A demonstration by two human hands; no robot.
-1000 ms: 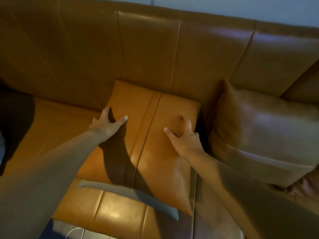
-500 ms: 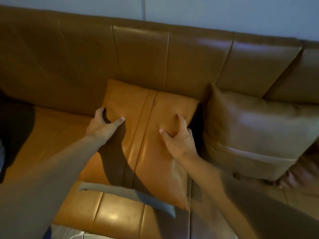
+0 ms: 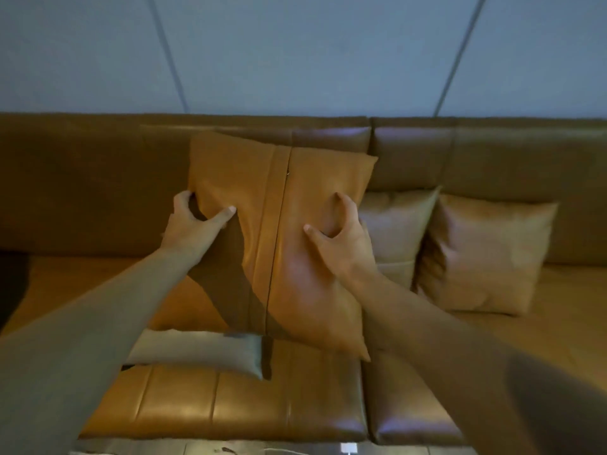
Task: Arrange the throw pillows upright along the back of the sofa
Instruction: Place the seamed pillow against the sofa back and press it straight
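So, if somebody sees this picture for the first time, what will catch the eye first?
First the big tan pillow in the middle, held up in front of the sofa back by the left hand and the right hand, fingers pinching its cover. Next, two darker pillows standing upright against the back on the right. A small grey pillow lies flat on the seat below.
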